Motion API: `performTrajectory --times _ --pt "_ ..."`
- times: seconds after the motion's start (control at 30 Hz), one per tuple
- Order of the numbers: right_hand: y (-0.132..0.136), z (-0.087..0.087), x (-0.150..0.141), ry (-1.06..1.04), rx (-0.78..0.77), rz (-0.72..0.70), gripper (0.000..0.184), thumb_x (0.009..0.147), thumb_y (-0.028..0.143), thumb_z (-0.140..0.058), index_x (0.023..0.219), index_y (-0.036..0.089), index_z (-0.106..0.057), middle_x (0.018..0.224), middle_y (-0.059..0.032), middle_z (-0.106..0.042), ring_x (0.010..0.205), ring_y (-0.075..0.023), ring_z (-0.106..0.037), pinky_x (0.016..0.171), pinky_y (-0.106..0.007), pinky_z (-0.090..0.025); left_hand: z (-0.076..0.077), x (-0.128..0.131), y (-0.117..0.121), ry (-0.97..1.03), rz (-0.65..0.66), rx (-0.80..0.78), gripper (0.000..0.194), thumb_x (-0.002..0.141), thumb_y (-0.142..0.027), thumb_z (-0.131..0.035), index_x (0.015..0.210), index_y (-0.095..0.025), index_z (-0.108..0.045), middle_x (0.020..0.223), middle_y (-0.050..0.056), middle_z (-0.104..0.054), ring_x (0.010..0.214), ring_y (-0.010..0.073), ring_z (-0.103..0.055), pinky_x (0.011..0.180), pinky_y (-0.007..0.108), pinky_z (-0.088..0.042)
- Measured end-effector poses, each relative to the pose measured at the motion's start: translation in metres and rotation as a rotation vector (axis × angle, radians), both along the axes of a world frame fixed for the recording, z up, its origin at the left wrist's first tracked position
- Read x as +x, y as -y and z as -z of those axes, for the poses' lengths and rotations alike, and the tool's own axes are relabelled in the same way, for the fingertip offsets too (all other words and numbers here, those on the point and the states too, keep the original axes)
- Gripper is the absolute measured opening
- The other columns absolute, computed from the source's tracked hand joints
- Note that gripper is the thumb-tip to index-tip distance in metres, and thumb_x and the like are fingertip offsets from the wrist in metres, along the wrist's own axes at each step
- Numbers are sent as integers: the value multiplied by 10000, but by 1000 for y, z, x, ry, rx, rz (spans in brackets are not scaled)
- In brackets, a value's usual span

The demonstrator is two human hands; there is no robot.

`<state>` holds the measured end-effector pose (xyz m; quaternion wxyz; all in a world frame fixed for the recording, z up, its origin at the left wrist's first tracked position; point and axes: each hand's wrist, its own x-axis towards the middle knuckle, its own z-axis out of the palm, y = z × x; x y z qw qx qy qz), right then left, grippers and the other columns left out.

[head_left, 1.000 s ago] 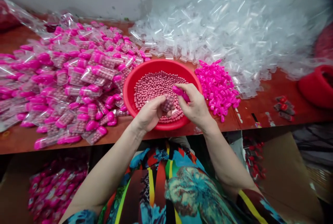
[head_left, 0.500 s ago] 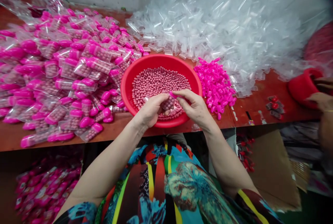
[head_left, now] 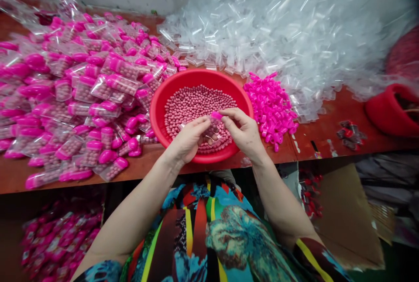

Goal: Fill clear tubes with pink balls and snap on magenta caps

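My left hand (head_left: 190,139) is closed around a small clear plastic container (head_left: 214,126) with pink beads inside, partly hidden by the fingers. A bright pink cap (head_left: 216,115) sits at its upper end, pinched between the thumb and forefinger of my right hand (head_left: 244,132). Whether the cap is fully seated I cannot tell. Both hands are over the near side of a red basin (head_left: 157,106), which holds loose pink beads (head_left: 199,98).
Filled, pink-capped containers (head_left: 75,90) are heaped on the left. Clear containers (head_left: 268,37) pile up at the back right, with loose pink caps (head_left: 271,107) beside the basin. Farther right are a red bucket (head_left: 389,111) and small red-and-clear pieces (head_left: 350,135). The table's front edge lies below my hands.
The container and cap have tilted slightly between my hands, and more of the cap shows. At the far right, another person's hand has moved mostly out of view. The view has shifted slightly.
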<state>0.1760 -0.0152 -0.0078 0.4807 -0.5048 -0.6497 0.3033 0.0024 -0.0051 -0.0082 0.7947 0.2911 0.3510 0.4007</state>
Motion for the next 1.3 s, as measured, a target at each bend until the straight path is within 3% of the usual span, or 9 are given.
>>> performTrajectory --times 0.23,0.47,0.57,0.67,0.8,0.93,1.1,1.23,1.3 --pt "1 1 -14 71 118 40 171 975 226 -583 1047 236 -737 1036 -64 -731 1020 -204 -686 948 -394 -562 -1 1 3 27 -27 28 198 844 -312 -775 948 -149 -729 851 23 -672 685 94 -597 600 207 -446" --pt "11 -3 -16 291 195 -80 306 1032 244 -450 1225 231 -687 1150 -122 -688 1113 -239 -658 1000 -449 -563 0 4 8 -54 -131 62 198 849 -338 -771 894 -155 -713 778 8 -628 636 76 -538 584 181 -440" --pt "10 -11 -9 294 196 -134 295 1036 300 -472 1206 239 -706 1128 -113 -692 1107 -243 -655 997 -448 -561 0 4 10 -59 -149 121 236 836 -367 -784 952 -171 -720 788 2 -628 648 82 -535 601 189 -453" --pt "-1 -18 -4 123 109 -139 339 1045 457 -475 1133 259 -736 1039 -71 -698 1002 -212 -671 910 -391 -576 -2 3 12 -72 -76 183 256 850 -390 -770 974 -170 -733 781 7 -624 650 83 -523 584 189 -428" --pt "-22 -15 -15 -228 -186 -94 720 997 749 -209 1317 276 -647 991 -48 -709 816 -164 -670 762 -309 -574 -5 4 13 -99 63 175 277 817 -400 -796 916 -148 -735 748 20 -621 616 86 -506 536 201 -376" --pt "-35 -9 -36 -390 -430 -194 890 913 859 -193 1381 216 -593 940 -70 -731 880 -193 -701 798 -305 -580 -5 3 12 -91 122 137 313 787 -429 -808 871 -139 -728 691 13 -596 522 70 -423 472 219 -284" --pt "-27 -10 -38 -357 -475 -330 880 934 839 -168 1491 236 -485 1005 -70 -732 997 -206 -702 925 -350 -573 -4 1 12 -180 145 179 255 821 -402 -749 809 -155 -685 621 -5 -549 490 79 -387 466 242 -237" --pt "-22 -11 -26 -105 -358 -376 737 992 748 -296 1518 269 -484 1098 -64 -721 1096 -215 -666 1061 -394 -502 -5 6 12 -318 145 390 142 876 -284 -650 797 -168 -674 635 -5 -560 582 117 -464 558 257 -348" --pt "-23 -9 -23 -51 -411 -423 746 990 740 -335 1525 243 -485 1103 -67 -727 1048 -224 -679 1005 -398 -532 -4 9 12 -404 111 480 110 856 -220 -642 764 -167 -668 685 15 -602 670 146 -527 634 275 -404"
